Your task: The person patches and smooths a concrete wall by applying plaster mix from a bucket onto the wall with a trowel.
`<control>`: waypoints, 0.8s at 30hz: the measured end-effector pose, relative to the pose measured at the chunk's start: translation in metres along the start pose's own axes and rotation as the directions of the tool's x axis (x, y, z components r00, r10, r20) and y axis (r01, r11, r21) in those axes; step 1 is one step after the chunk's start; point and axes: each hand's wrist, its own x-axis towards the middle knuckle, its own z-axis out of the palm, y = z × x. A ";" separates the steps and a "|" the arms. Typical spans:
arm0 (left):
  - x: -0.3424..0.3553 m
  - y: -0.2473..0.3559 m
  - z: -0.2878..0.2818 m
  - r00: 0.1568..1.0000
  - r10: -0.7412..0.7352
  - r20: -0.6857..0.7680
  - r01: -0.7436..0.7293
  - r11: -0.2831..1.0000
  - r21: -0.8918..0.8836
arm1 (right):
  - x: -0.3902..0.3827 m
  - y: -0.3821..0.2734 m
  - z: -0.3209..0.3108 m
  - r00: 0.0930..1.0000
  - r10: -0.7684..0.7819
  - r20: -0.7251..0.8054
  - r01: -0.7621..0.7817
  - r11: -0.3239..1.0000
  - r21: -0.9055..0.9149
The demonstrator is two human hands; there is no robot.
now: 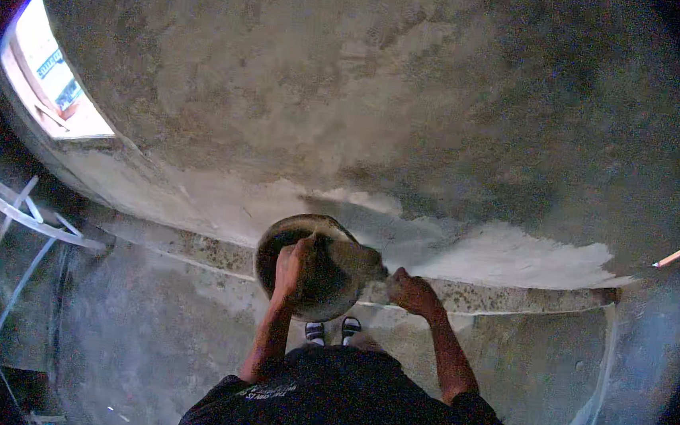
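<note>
A round, dark, mortar-stained bucket [318,311] hangs in front of me, above my feet, with its opening facing up. My left hand [292,269] is closed at the bucket's opening and holds it up; the exact grip is hidden. A flat, brownish-grey blade of a trowel [356,260] lies over the bucket's right side. To the right of the rim, my right hand [416,292] is closed in a fist around the trowel's handle end, which is blurred. Just beyond both hands is the wall [411,122], with a pale wet-looking plaster patch [520,255] low on it.
A raised, speckled ledge [201,251] runs along the wall's foot. My sandalled feet [332,329] stand on the grey floor [163,326]. At far left are a bright opening [55,78] and a pale frame of bars [24,216]. Pale strips [592,408] lie at the right.
</note>
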 end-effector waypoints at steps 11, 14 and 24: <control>-0.003 -0.008 -0.007 0.999 -0.014 0.031 0.017 0.996 -0.093 | 0.084 -0.060 0.109 0.929 -0.038 -0.369 0.015 0.998 -0.063; -0.007 0.013 -0.014 1.000 0.008 -0.020 -0.003 0.975 0.224 | 0.105 -0.069 0.128 0.881 -0.142 -0.451 0.049 0.976 -0.211; -0.005 0.000 -0.002 0.990 0.084 -0.111 -0.070 0.990 0.124 | 0.129 -0.056 0.208 0.903 -0.395 -0.172 0.222 0.768 -0.600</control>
